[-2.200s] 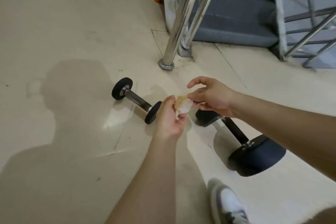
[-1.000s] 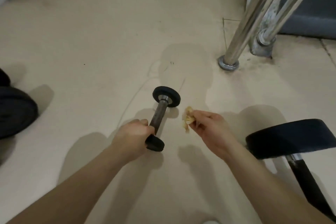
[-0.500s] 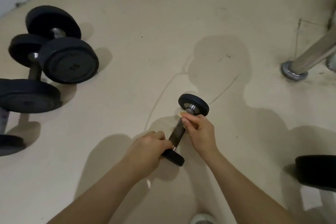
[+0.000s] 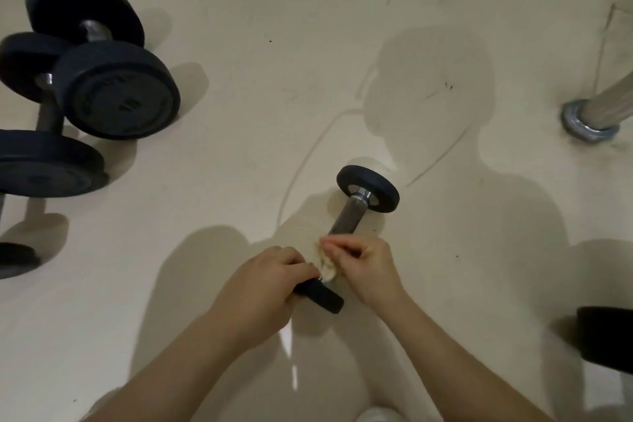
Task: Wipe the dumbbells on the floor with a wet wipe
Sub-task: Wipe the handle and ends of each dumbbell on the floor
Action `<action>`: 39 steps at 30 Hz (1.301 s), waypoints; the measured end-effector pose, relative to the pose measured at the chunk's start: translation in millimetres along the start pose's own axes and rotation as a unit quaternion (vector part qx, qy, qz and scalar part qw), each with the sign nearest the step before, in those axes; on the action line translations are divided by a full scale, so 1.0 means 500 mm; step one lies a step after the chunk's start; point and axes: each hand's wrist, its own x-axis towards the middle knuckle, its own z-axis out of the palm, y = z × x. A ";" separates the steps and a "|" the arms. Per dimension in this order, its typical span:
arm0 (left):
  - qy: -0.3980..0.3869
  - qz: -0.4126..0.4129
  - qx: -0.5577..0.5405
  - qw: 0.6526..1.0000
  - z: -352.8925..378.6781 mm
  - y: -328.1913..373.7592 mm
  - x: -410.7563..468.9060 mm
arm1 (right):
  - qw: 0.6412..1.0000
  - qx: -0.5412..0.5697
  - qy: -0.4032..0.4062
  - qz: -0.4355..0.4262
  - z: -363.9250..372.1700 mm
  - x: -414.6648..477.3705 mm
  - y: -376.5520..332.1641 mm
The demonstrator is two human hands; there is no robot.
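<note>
Small dumbbell (image 4: 350, 218) lies on the floor (image 4: 239, 44) in front of me, tilted away to the right, far disc (image 4: 368, 188) up-frame, near disc (image 4: 322, 297) under my hands.

Left hand (image 4: 263, 284): fingers curled over the near end of the bar and the top of the near disc, holding it steady.

Right hand (image 4: 368, 271): fingers bunched, pinching the wet wipe (image 4: 325, 267) against the bar. Wipe is a crumpled pale wad, pressed where the bar meets the near disc, touching my left fingertips.

Change: half a second back the wipe sat at the top of the bar, just beside the far disc. Now it is at the bottom end. So I have drawn it the length of the handle, one pass. The bar above my right hand shows bare and dark up to the chrome collar.

Reading: handle has had a stroke on its upper side at least; I cannot tell about the underside. Both discs look untouched by the wipe so far. Likely next is turning the bar with the left hand, or moving on to the discs.

Still to do, by the look of it: the big dumbbells (image 4: 116, 89) stacked well off to my left, and another dark weight (image 4: 606, 336) at the right edge. Metal post base (image 4: 587, 123) stands far right, clear of the work.
</note>
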 end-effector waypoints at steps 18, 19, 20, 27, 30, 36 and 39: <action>0.043 0.031 -0.101 0.993 0.019 0.050 -0.005 | 0.898 -0.324 -0.140 -0.263 -0.075 -0.024 0.031; 0.058 0.017 -0.107 0.992 0.027 0.048 -0.007 | 0.889 -0.341 -0.121 -0.281 -0.077 -0.028 0.028; 0.069 -0.007 -0.119 0.990 0.033 0.045 -0.007 | 0.882 -0.352 -0.104 -0.294 -0.076 -0.034 0.025; 0.051 -0.072 -0.173 0.981 0.024 0.028 -0.005 | 0.883 -0.321 -0.061 -0.336 -0.067 -0.017 0.018; 0.056 -0.087 -0.180 0.978 0.020 0.031 -0.006 | 0.909 -0.303 0.108 -0.265 -0.094 0.053 0.000; 0.064 -0.032 -0.142 0.987 0.040 0.066 -0.007 | 0.883 -0.341 -0.128 -0.294 -0.075 -0.050 0.022; 0.055 0.027 -0.098 0.993 0.049 0.093 0.000 | 0.881 -0.368 0.006 -0.298 -0.135 0.012 0.013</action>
